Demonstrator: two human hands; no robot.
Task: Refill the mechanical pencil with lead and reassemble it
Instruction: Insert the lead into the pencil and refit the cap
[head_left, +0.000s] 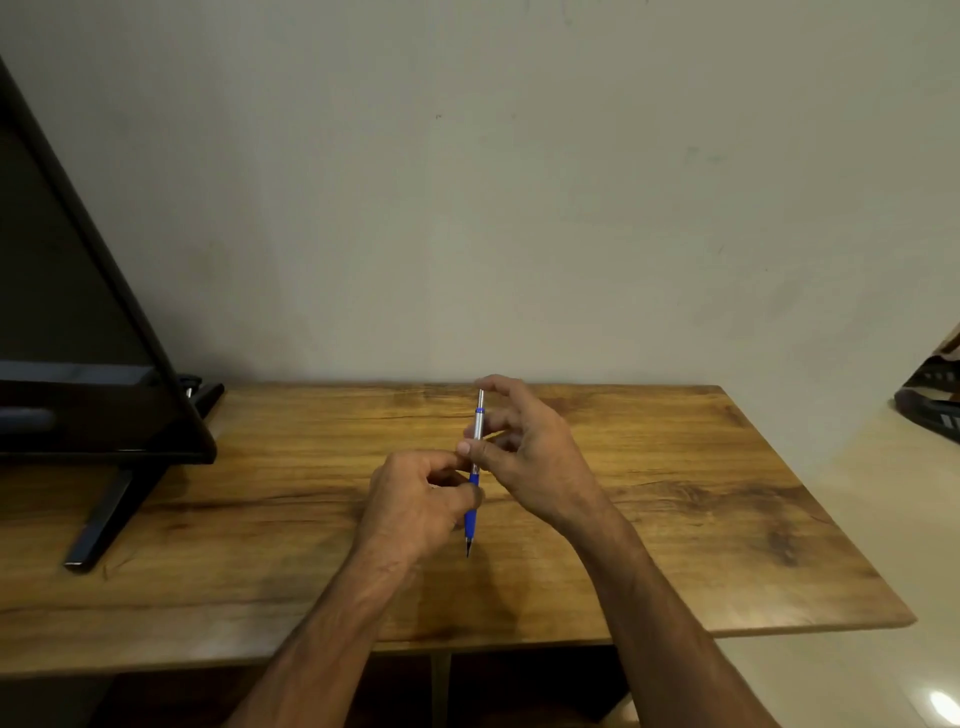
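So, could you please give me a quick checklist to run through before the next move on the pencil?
1. Left hand grips the blue lower barrel of the mechanical pencil: ok.
2. Right hand pinches the silver upper part: ok.
3. Pencil upright, tip down, above the wooden table: ok.
4. Top cap on or off: cannot tell.
5. Spare lead within reach: not ok, none visible.
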